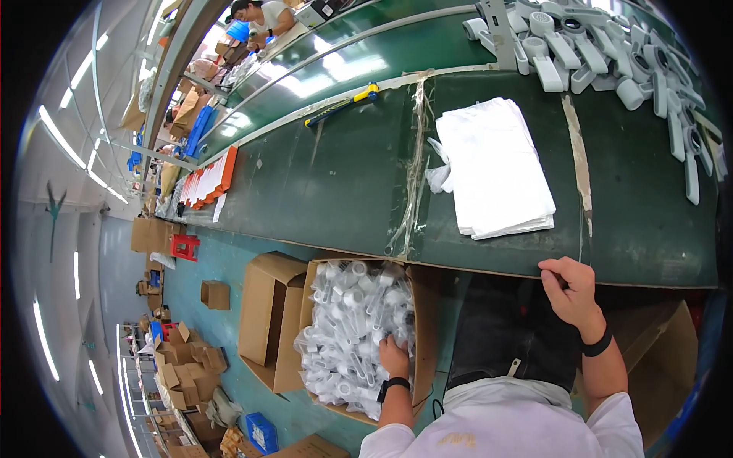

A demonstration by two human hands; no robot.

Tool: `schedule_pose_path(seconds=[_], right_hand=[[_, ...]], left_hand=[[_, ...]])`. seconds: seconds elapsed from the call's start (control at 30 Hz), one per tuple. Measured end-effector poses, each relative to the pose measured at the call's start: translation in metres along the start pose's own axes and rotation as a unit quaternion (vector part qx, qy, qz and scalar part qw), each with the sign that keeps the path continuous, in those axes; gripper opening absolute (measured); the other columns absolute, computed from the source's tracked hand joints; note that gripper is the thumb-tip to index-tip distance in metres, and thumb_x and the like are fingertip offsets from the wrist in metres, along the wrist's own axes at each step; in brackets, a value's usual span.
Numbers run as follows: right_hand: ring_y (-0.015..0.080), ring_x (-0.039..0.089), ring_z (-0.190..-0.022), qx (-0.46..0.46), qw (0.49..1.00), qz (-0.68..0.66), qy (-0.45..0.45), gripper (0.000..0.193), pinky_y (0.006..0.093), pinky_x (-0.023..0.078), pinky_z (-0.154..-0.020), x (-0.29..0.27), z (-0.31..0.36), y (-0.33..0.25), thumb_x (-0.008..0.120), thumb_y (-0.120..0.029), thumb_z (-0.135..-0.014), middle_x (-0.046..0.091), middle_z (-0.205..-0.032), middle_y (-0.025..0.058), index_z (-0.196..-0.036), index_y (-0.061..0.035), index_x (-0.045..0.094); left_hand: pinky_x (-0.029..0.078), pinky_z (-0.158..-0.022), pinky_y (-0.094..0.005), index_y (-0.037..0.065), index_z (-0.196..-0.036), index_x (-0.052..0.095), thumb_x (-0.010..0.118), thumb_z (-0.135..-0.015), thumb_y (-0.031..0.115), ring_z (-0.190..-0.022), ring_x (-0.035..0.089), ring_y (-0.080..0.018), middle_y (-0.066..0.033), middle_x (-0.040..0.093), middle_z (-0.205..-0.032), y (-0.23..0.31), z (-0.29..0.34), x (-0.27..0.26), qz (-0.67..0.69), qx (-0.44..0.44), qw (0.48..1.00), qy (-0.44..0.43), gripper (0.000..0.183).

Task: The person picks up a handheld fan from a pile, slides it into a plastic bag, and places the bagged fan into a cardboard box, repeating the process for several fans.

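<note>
My left hand (395,357) reaches into an open cardboard box (424,328) to the left of my legs. It rests on the white plastic handled parts in clear bags (351,336) that fill the box; its fingertips are partly hidden among them, so a grip cannot be made out. My right hand (571,294) is at the front edge of the green workbench (336,183), its fingers loosely bent and apart with nothing seen in them. Just beyond it lies a stack of flat white plastic bags (496,168).
Loose white handled parts with round heads (588,49) are heaped at the bench's far right. A yellow-and-black tool (343,103) and orange-edged papers (208,182) lie farther left. Another cardboard box (267,320) stands beside the filled one. Across the bench is another person (271,19).
</note>
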State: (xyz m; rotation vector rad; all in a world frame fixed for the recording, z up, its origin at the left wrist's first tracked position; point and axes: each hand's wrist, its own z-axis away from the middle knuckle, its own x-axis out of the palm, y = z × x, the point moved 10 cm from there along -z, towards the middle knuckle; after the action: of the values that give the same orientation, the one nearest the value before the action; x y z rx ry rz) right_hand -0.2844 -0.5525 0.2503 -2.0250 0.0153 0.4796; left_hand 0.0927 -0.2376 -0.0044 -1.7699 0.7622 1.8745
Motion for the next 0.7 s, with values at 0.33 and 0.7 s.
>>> schedule_pose_path(seconds=[0.33, 0.7], right_hand=[[0.0136, 0.055, -0.051, 0.015, 1.0, 0.008, 0.013, 0.01, 0.0258, 0.042, -0.047, -0.005, -0.002, -0.001, 0.066, 0.001, -0.079, 0.059, -0.065, 0.0071, -0.089, -0.0019, 0.069], [0.0055, 0.057, -0.056, 0.129, 0.983, -0.129, 0.005, 0.015, 0.0229, 0.046, -0.051, -0.027, -0.001, -0.003, 0.068, -0.01, -0.085, 0.065, -0.072, 0.0033, -0.098, -0.0038, 0.07]], left_hand=[[0.048, -0.083, -0.0446, 0.004, -0.105, 0.065, 0.08, -0.072, 0.026, -0.098, 0.056, -0.0382, -0.0191, 0.057, -0.108, 0.022, 0.002, -0.046, 0.094, 0.061, 0.984, 0.141, 0.042], [0.046, -0.063, -0.0258, -0.002, -0.103, 0.061, 0.063, -0.088, 0.002, -0.078, 0.055, -0.0151, -0.0098, 0.059, -0.103, 0.238, -0.066, -0.265, 0.401, 0.275, 0.843, 0.231, 0.016]])
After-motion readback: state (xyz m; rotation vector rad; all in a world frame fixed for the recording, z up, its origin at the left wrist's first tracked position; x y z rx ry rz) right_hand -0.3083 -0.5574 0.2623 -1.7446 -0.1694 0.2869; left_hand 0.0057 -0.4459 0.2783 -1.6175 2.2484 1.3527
